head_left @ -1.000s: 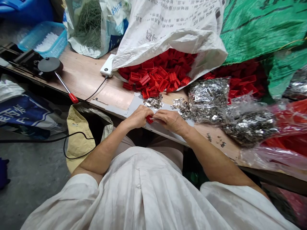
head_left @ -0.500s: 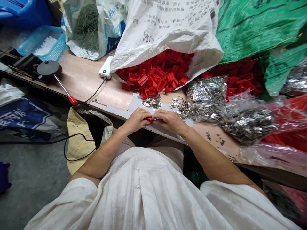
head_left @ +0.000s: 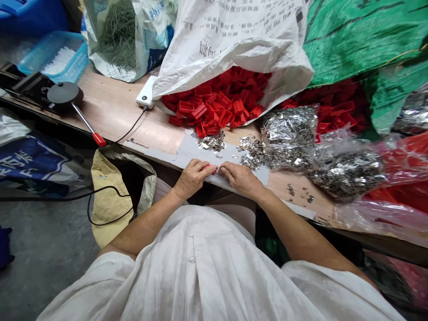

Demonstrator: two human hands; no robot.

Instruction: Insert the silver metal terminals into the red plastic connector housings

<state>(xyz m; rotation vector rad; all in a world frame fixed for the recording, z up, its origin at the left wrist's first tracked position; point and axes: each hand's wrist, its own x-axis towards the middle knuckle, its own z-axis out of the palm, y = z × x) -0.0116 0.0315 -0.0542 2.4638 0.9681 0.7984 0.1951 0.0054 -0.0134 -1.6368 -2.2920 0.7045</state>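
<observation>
My left hand is closed around a small red plastic part, whose right end shows past the fingertips. Close beside that end, my right hand has its thumb and fingers pinched together; what they hold, if anything, is too small to name. Both hands are over the front edge of a grey sheet. Just beyond them lie two heaps of small shiny metal pieces, a left heap and a right heap.
A white woven sack spills red plastic parts onto the bench. Clear bags of metal pieces lie to the right. At left are a lever tool with a red handle, a white device with a cable and a blue basket.
Both hands have come slightly nearer my body. The right fingers have drawn away from the red part into a pinch at its end, so more of the grey sheet shows.
</observation>
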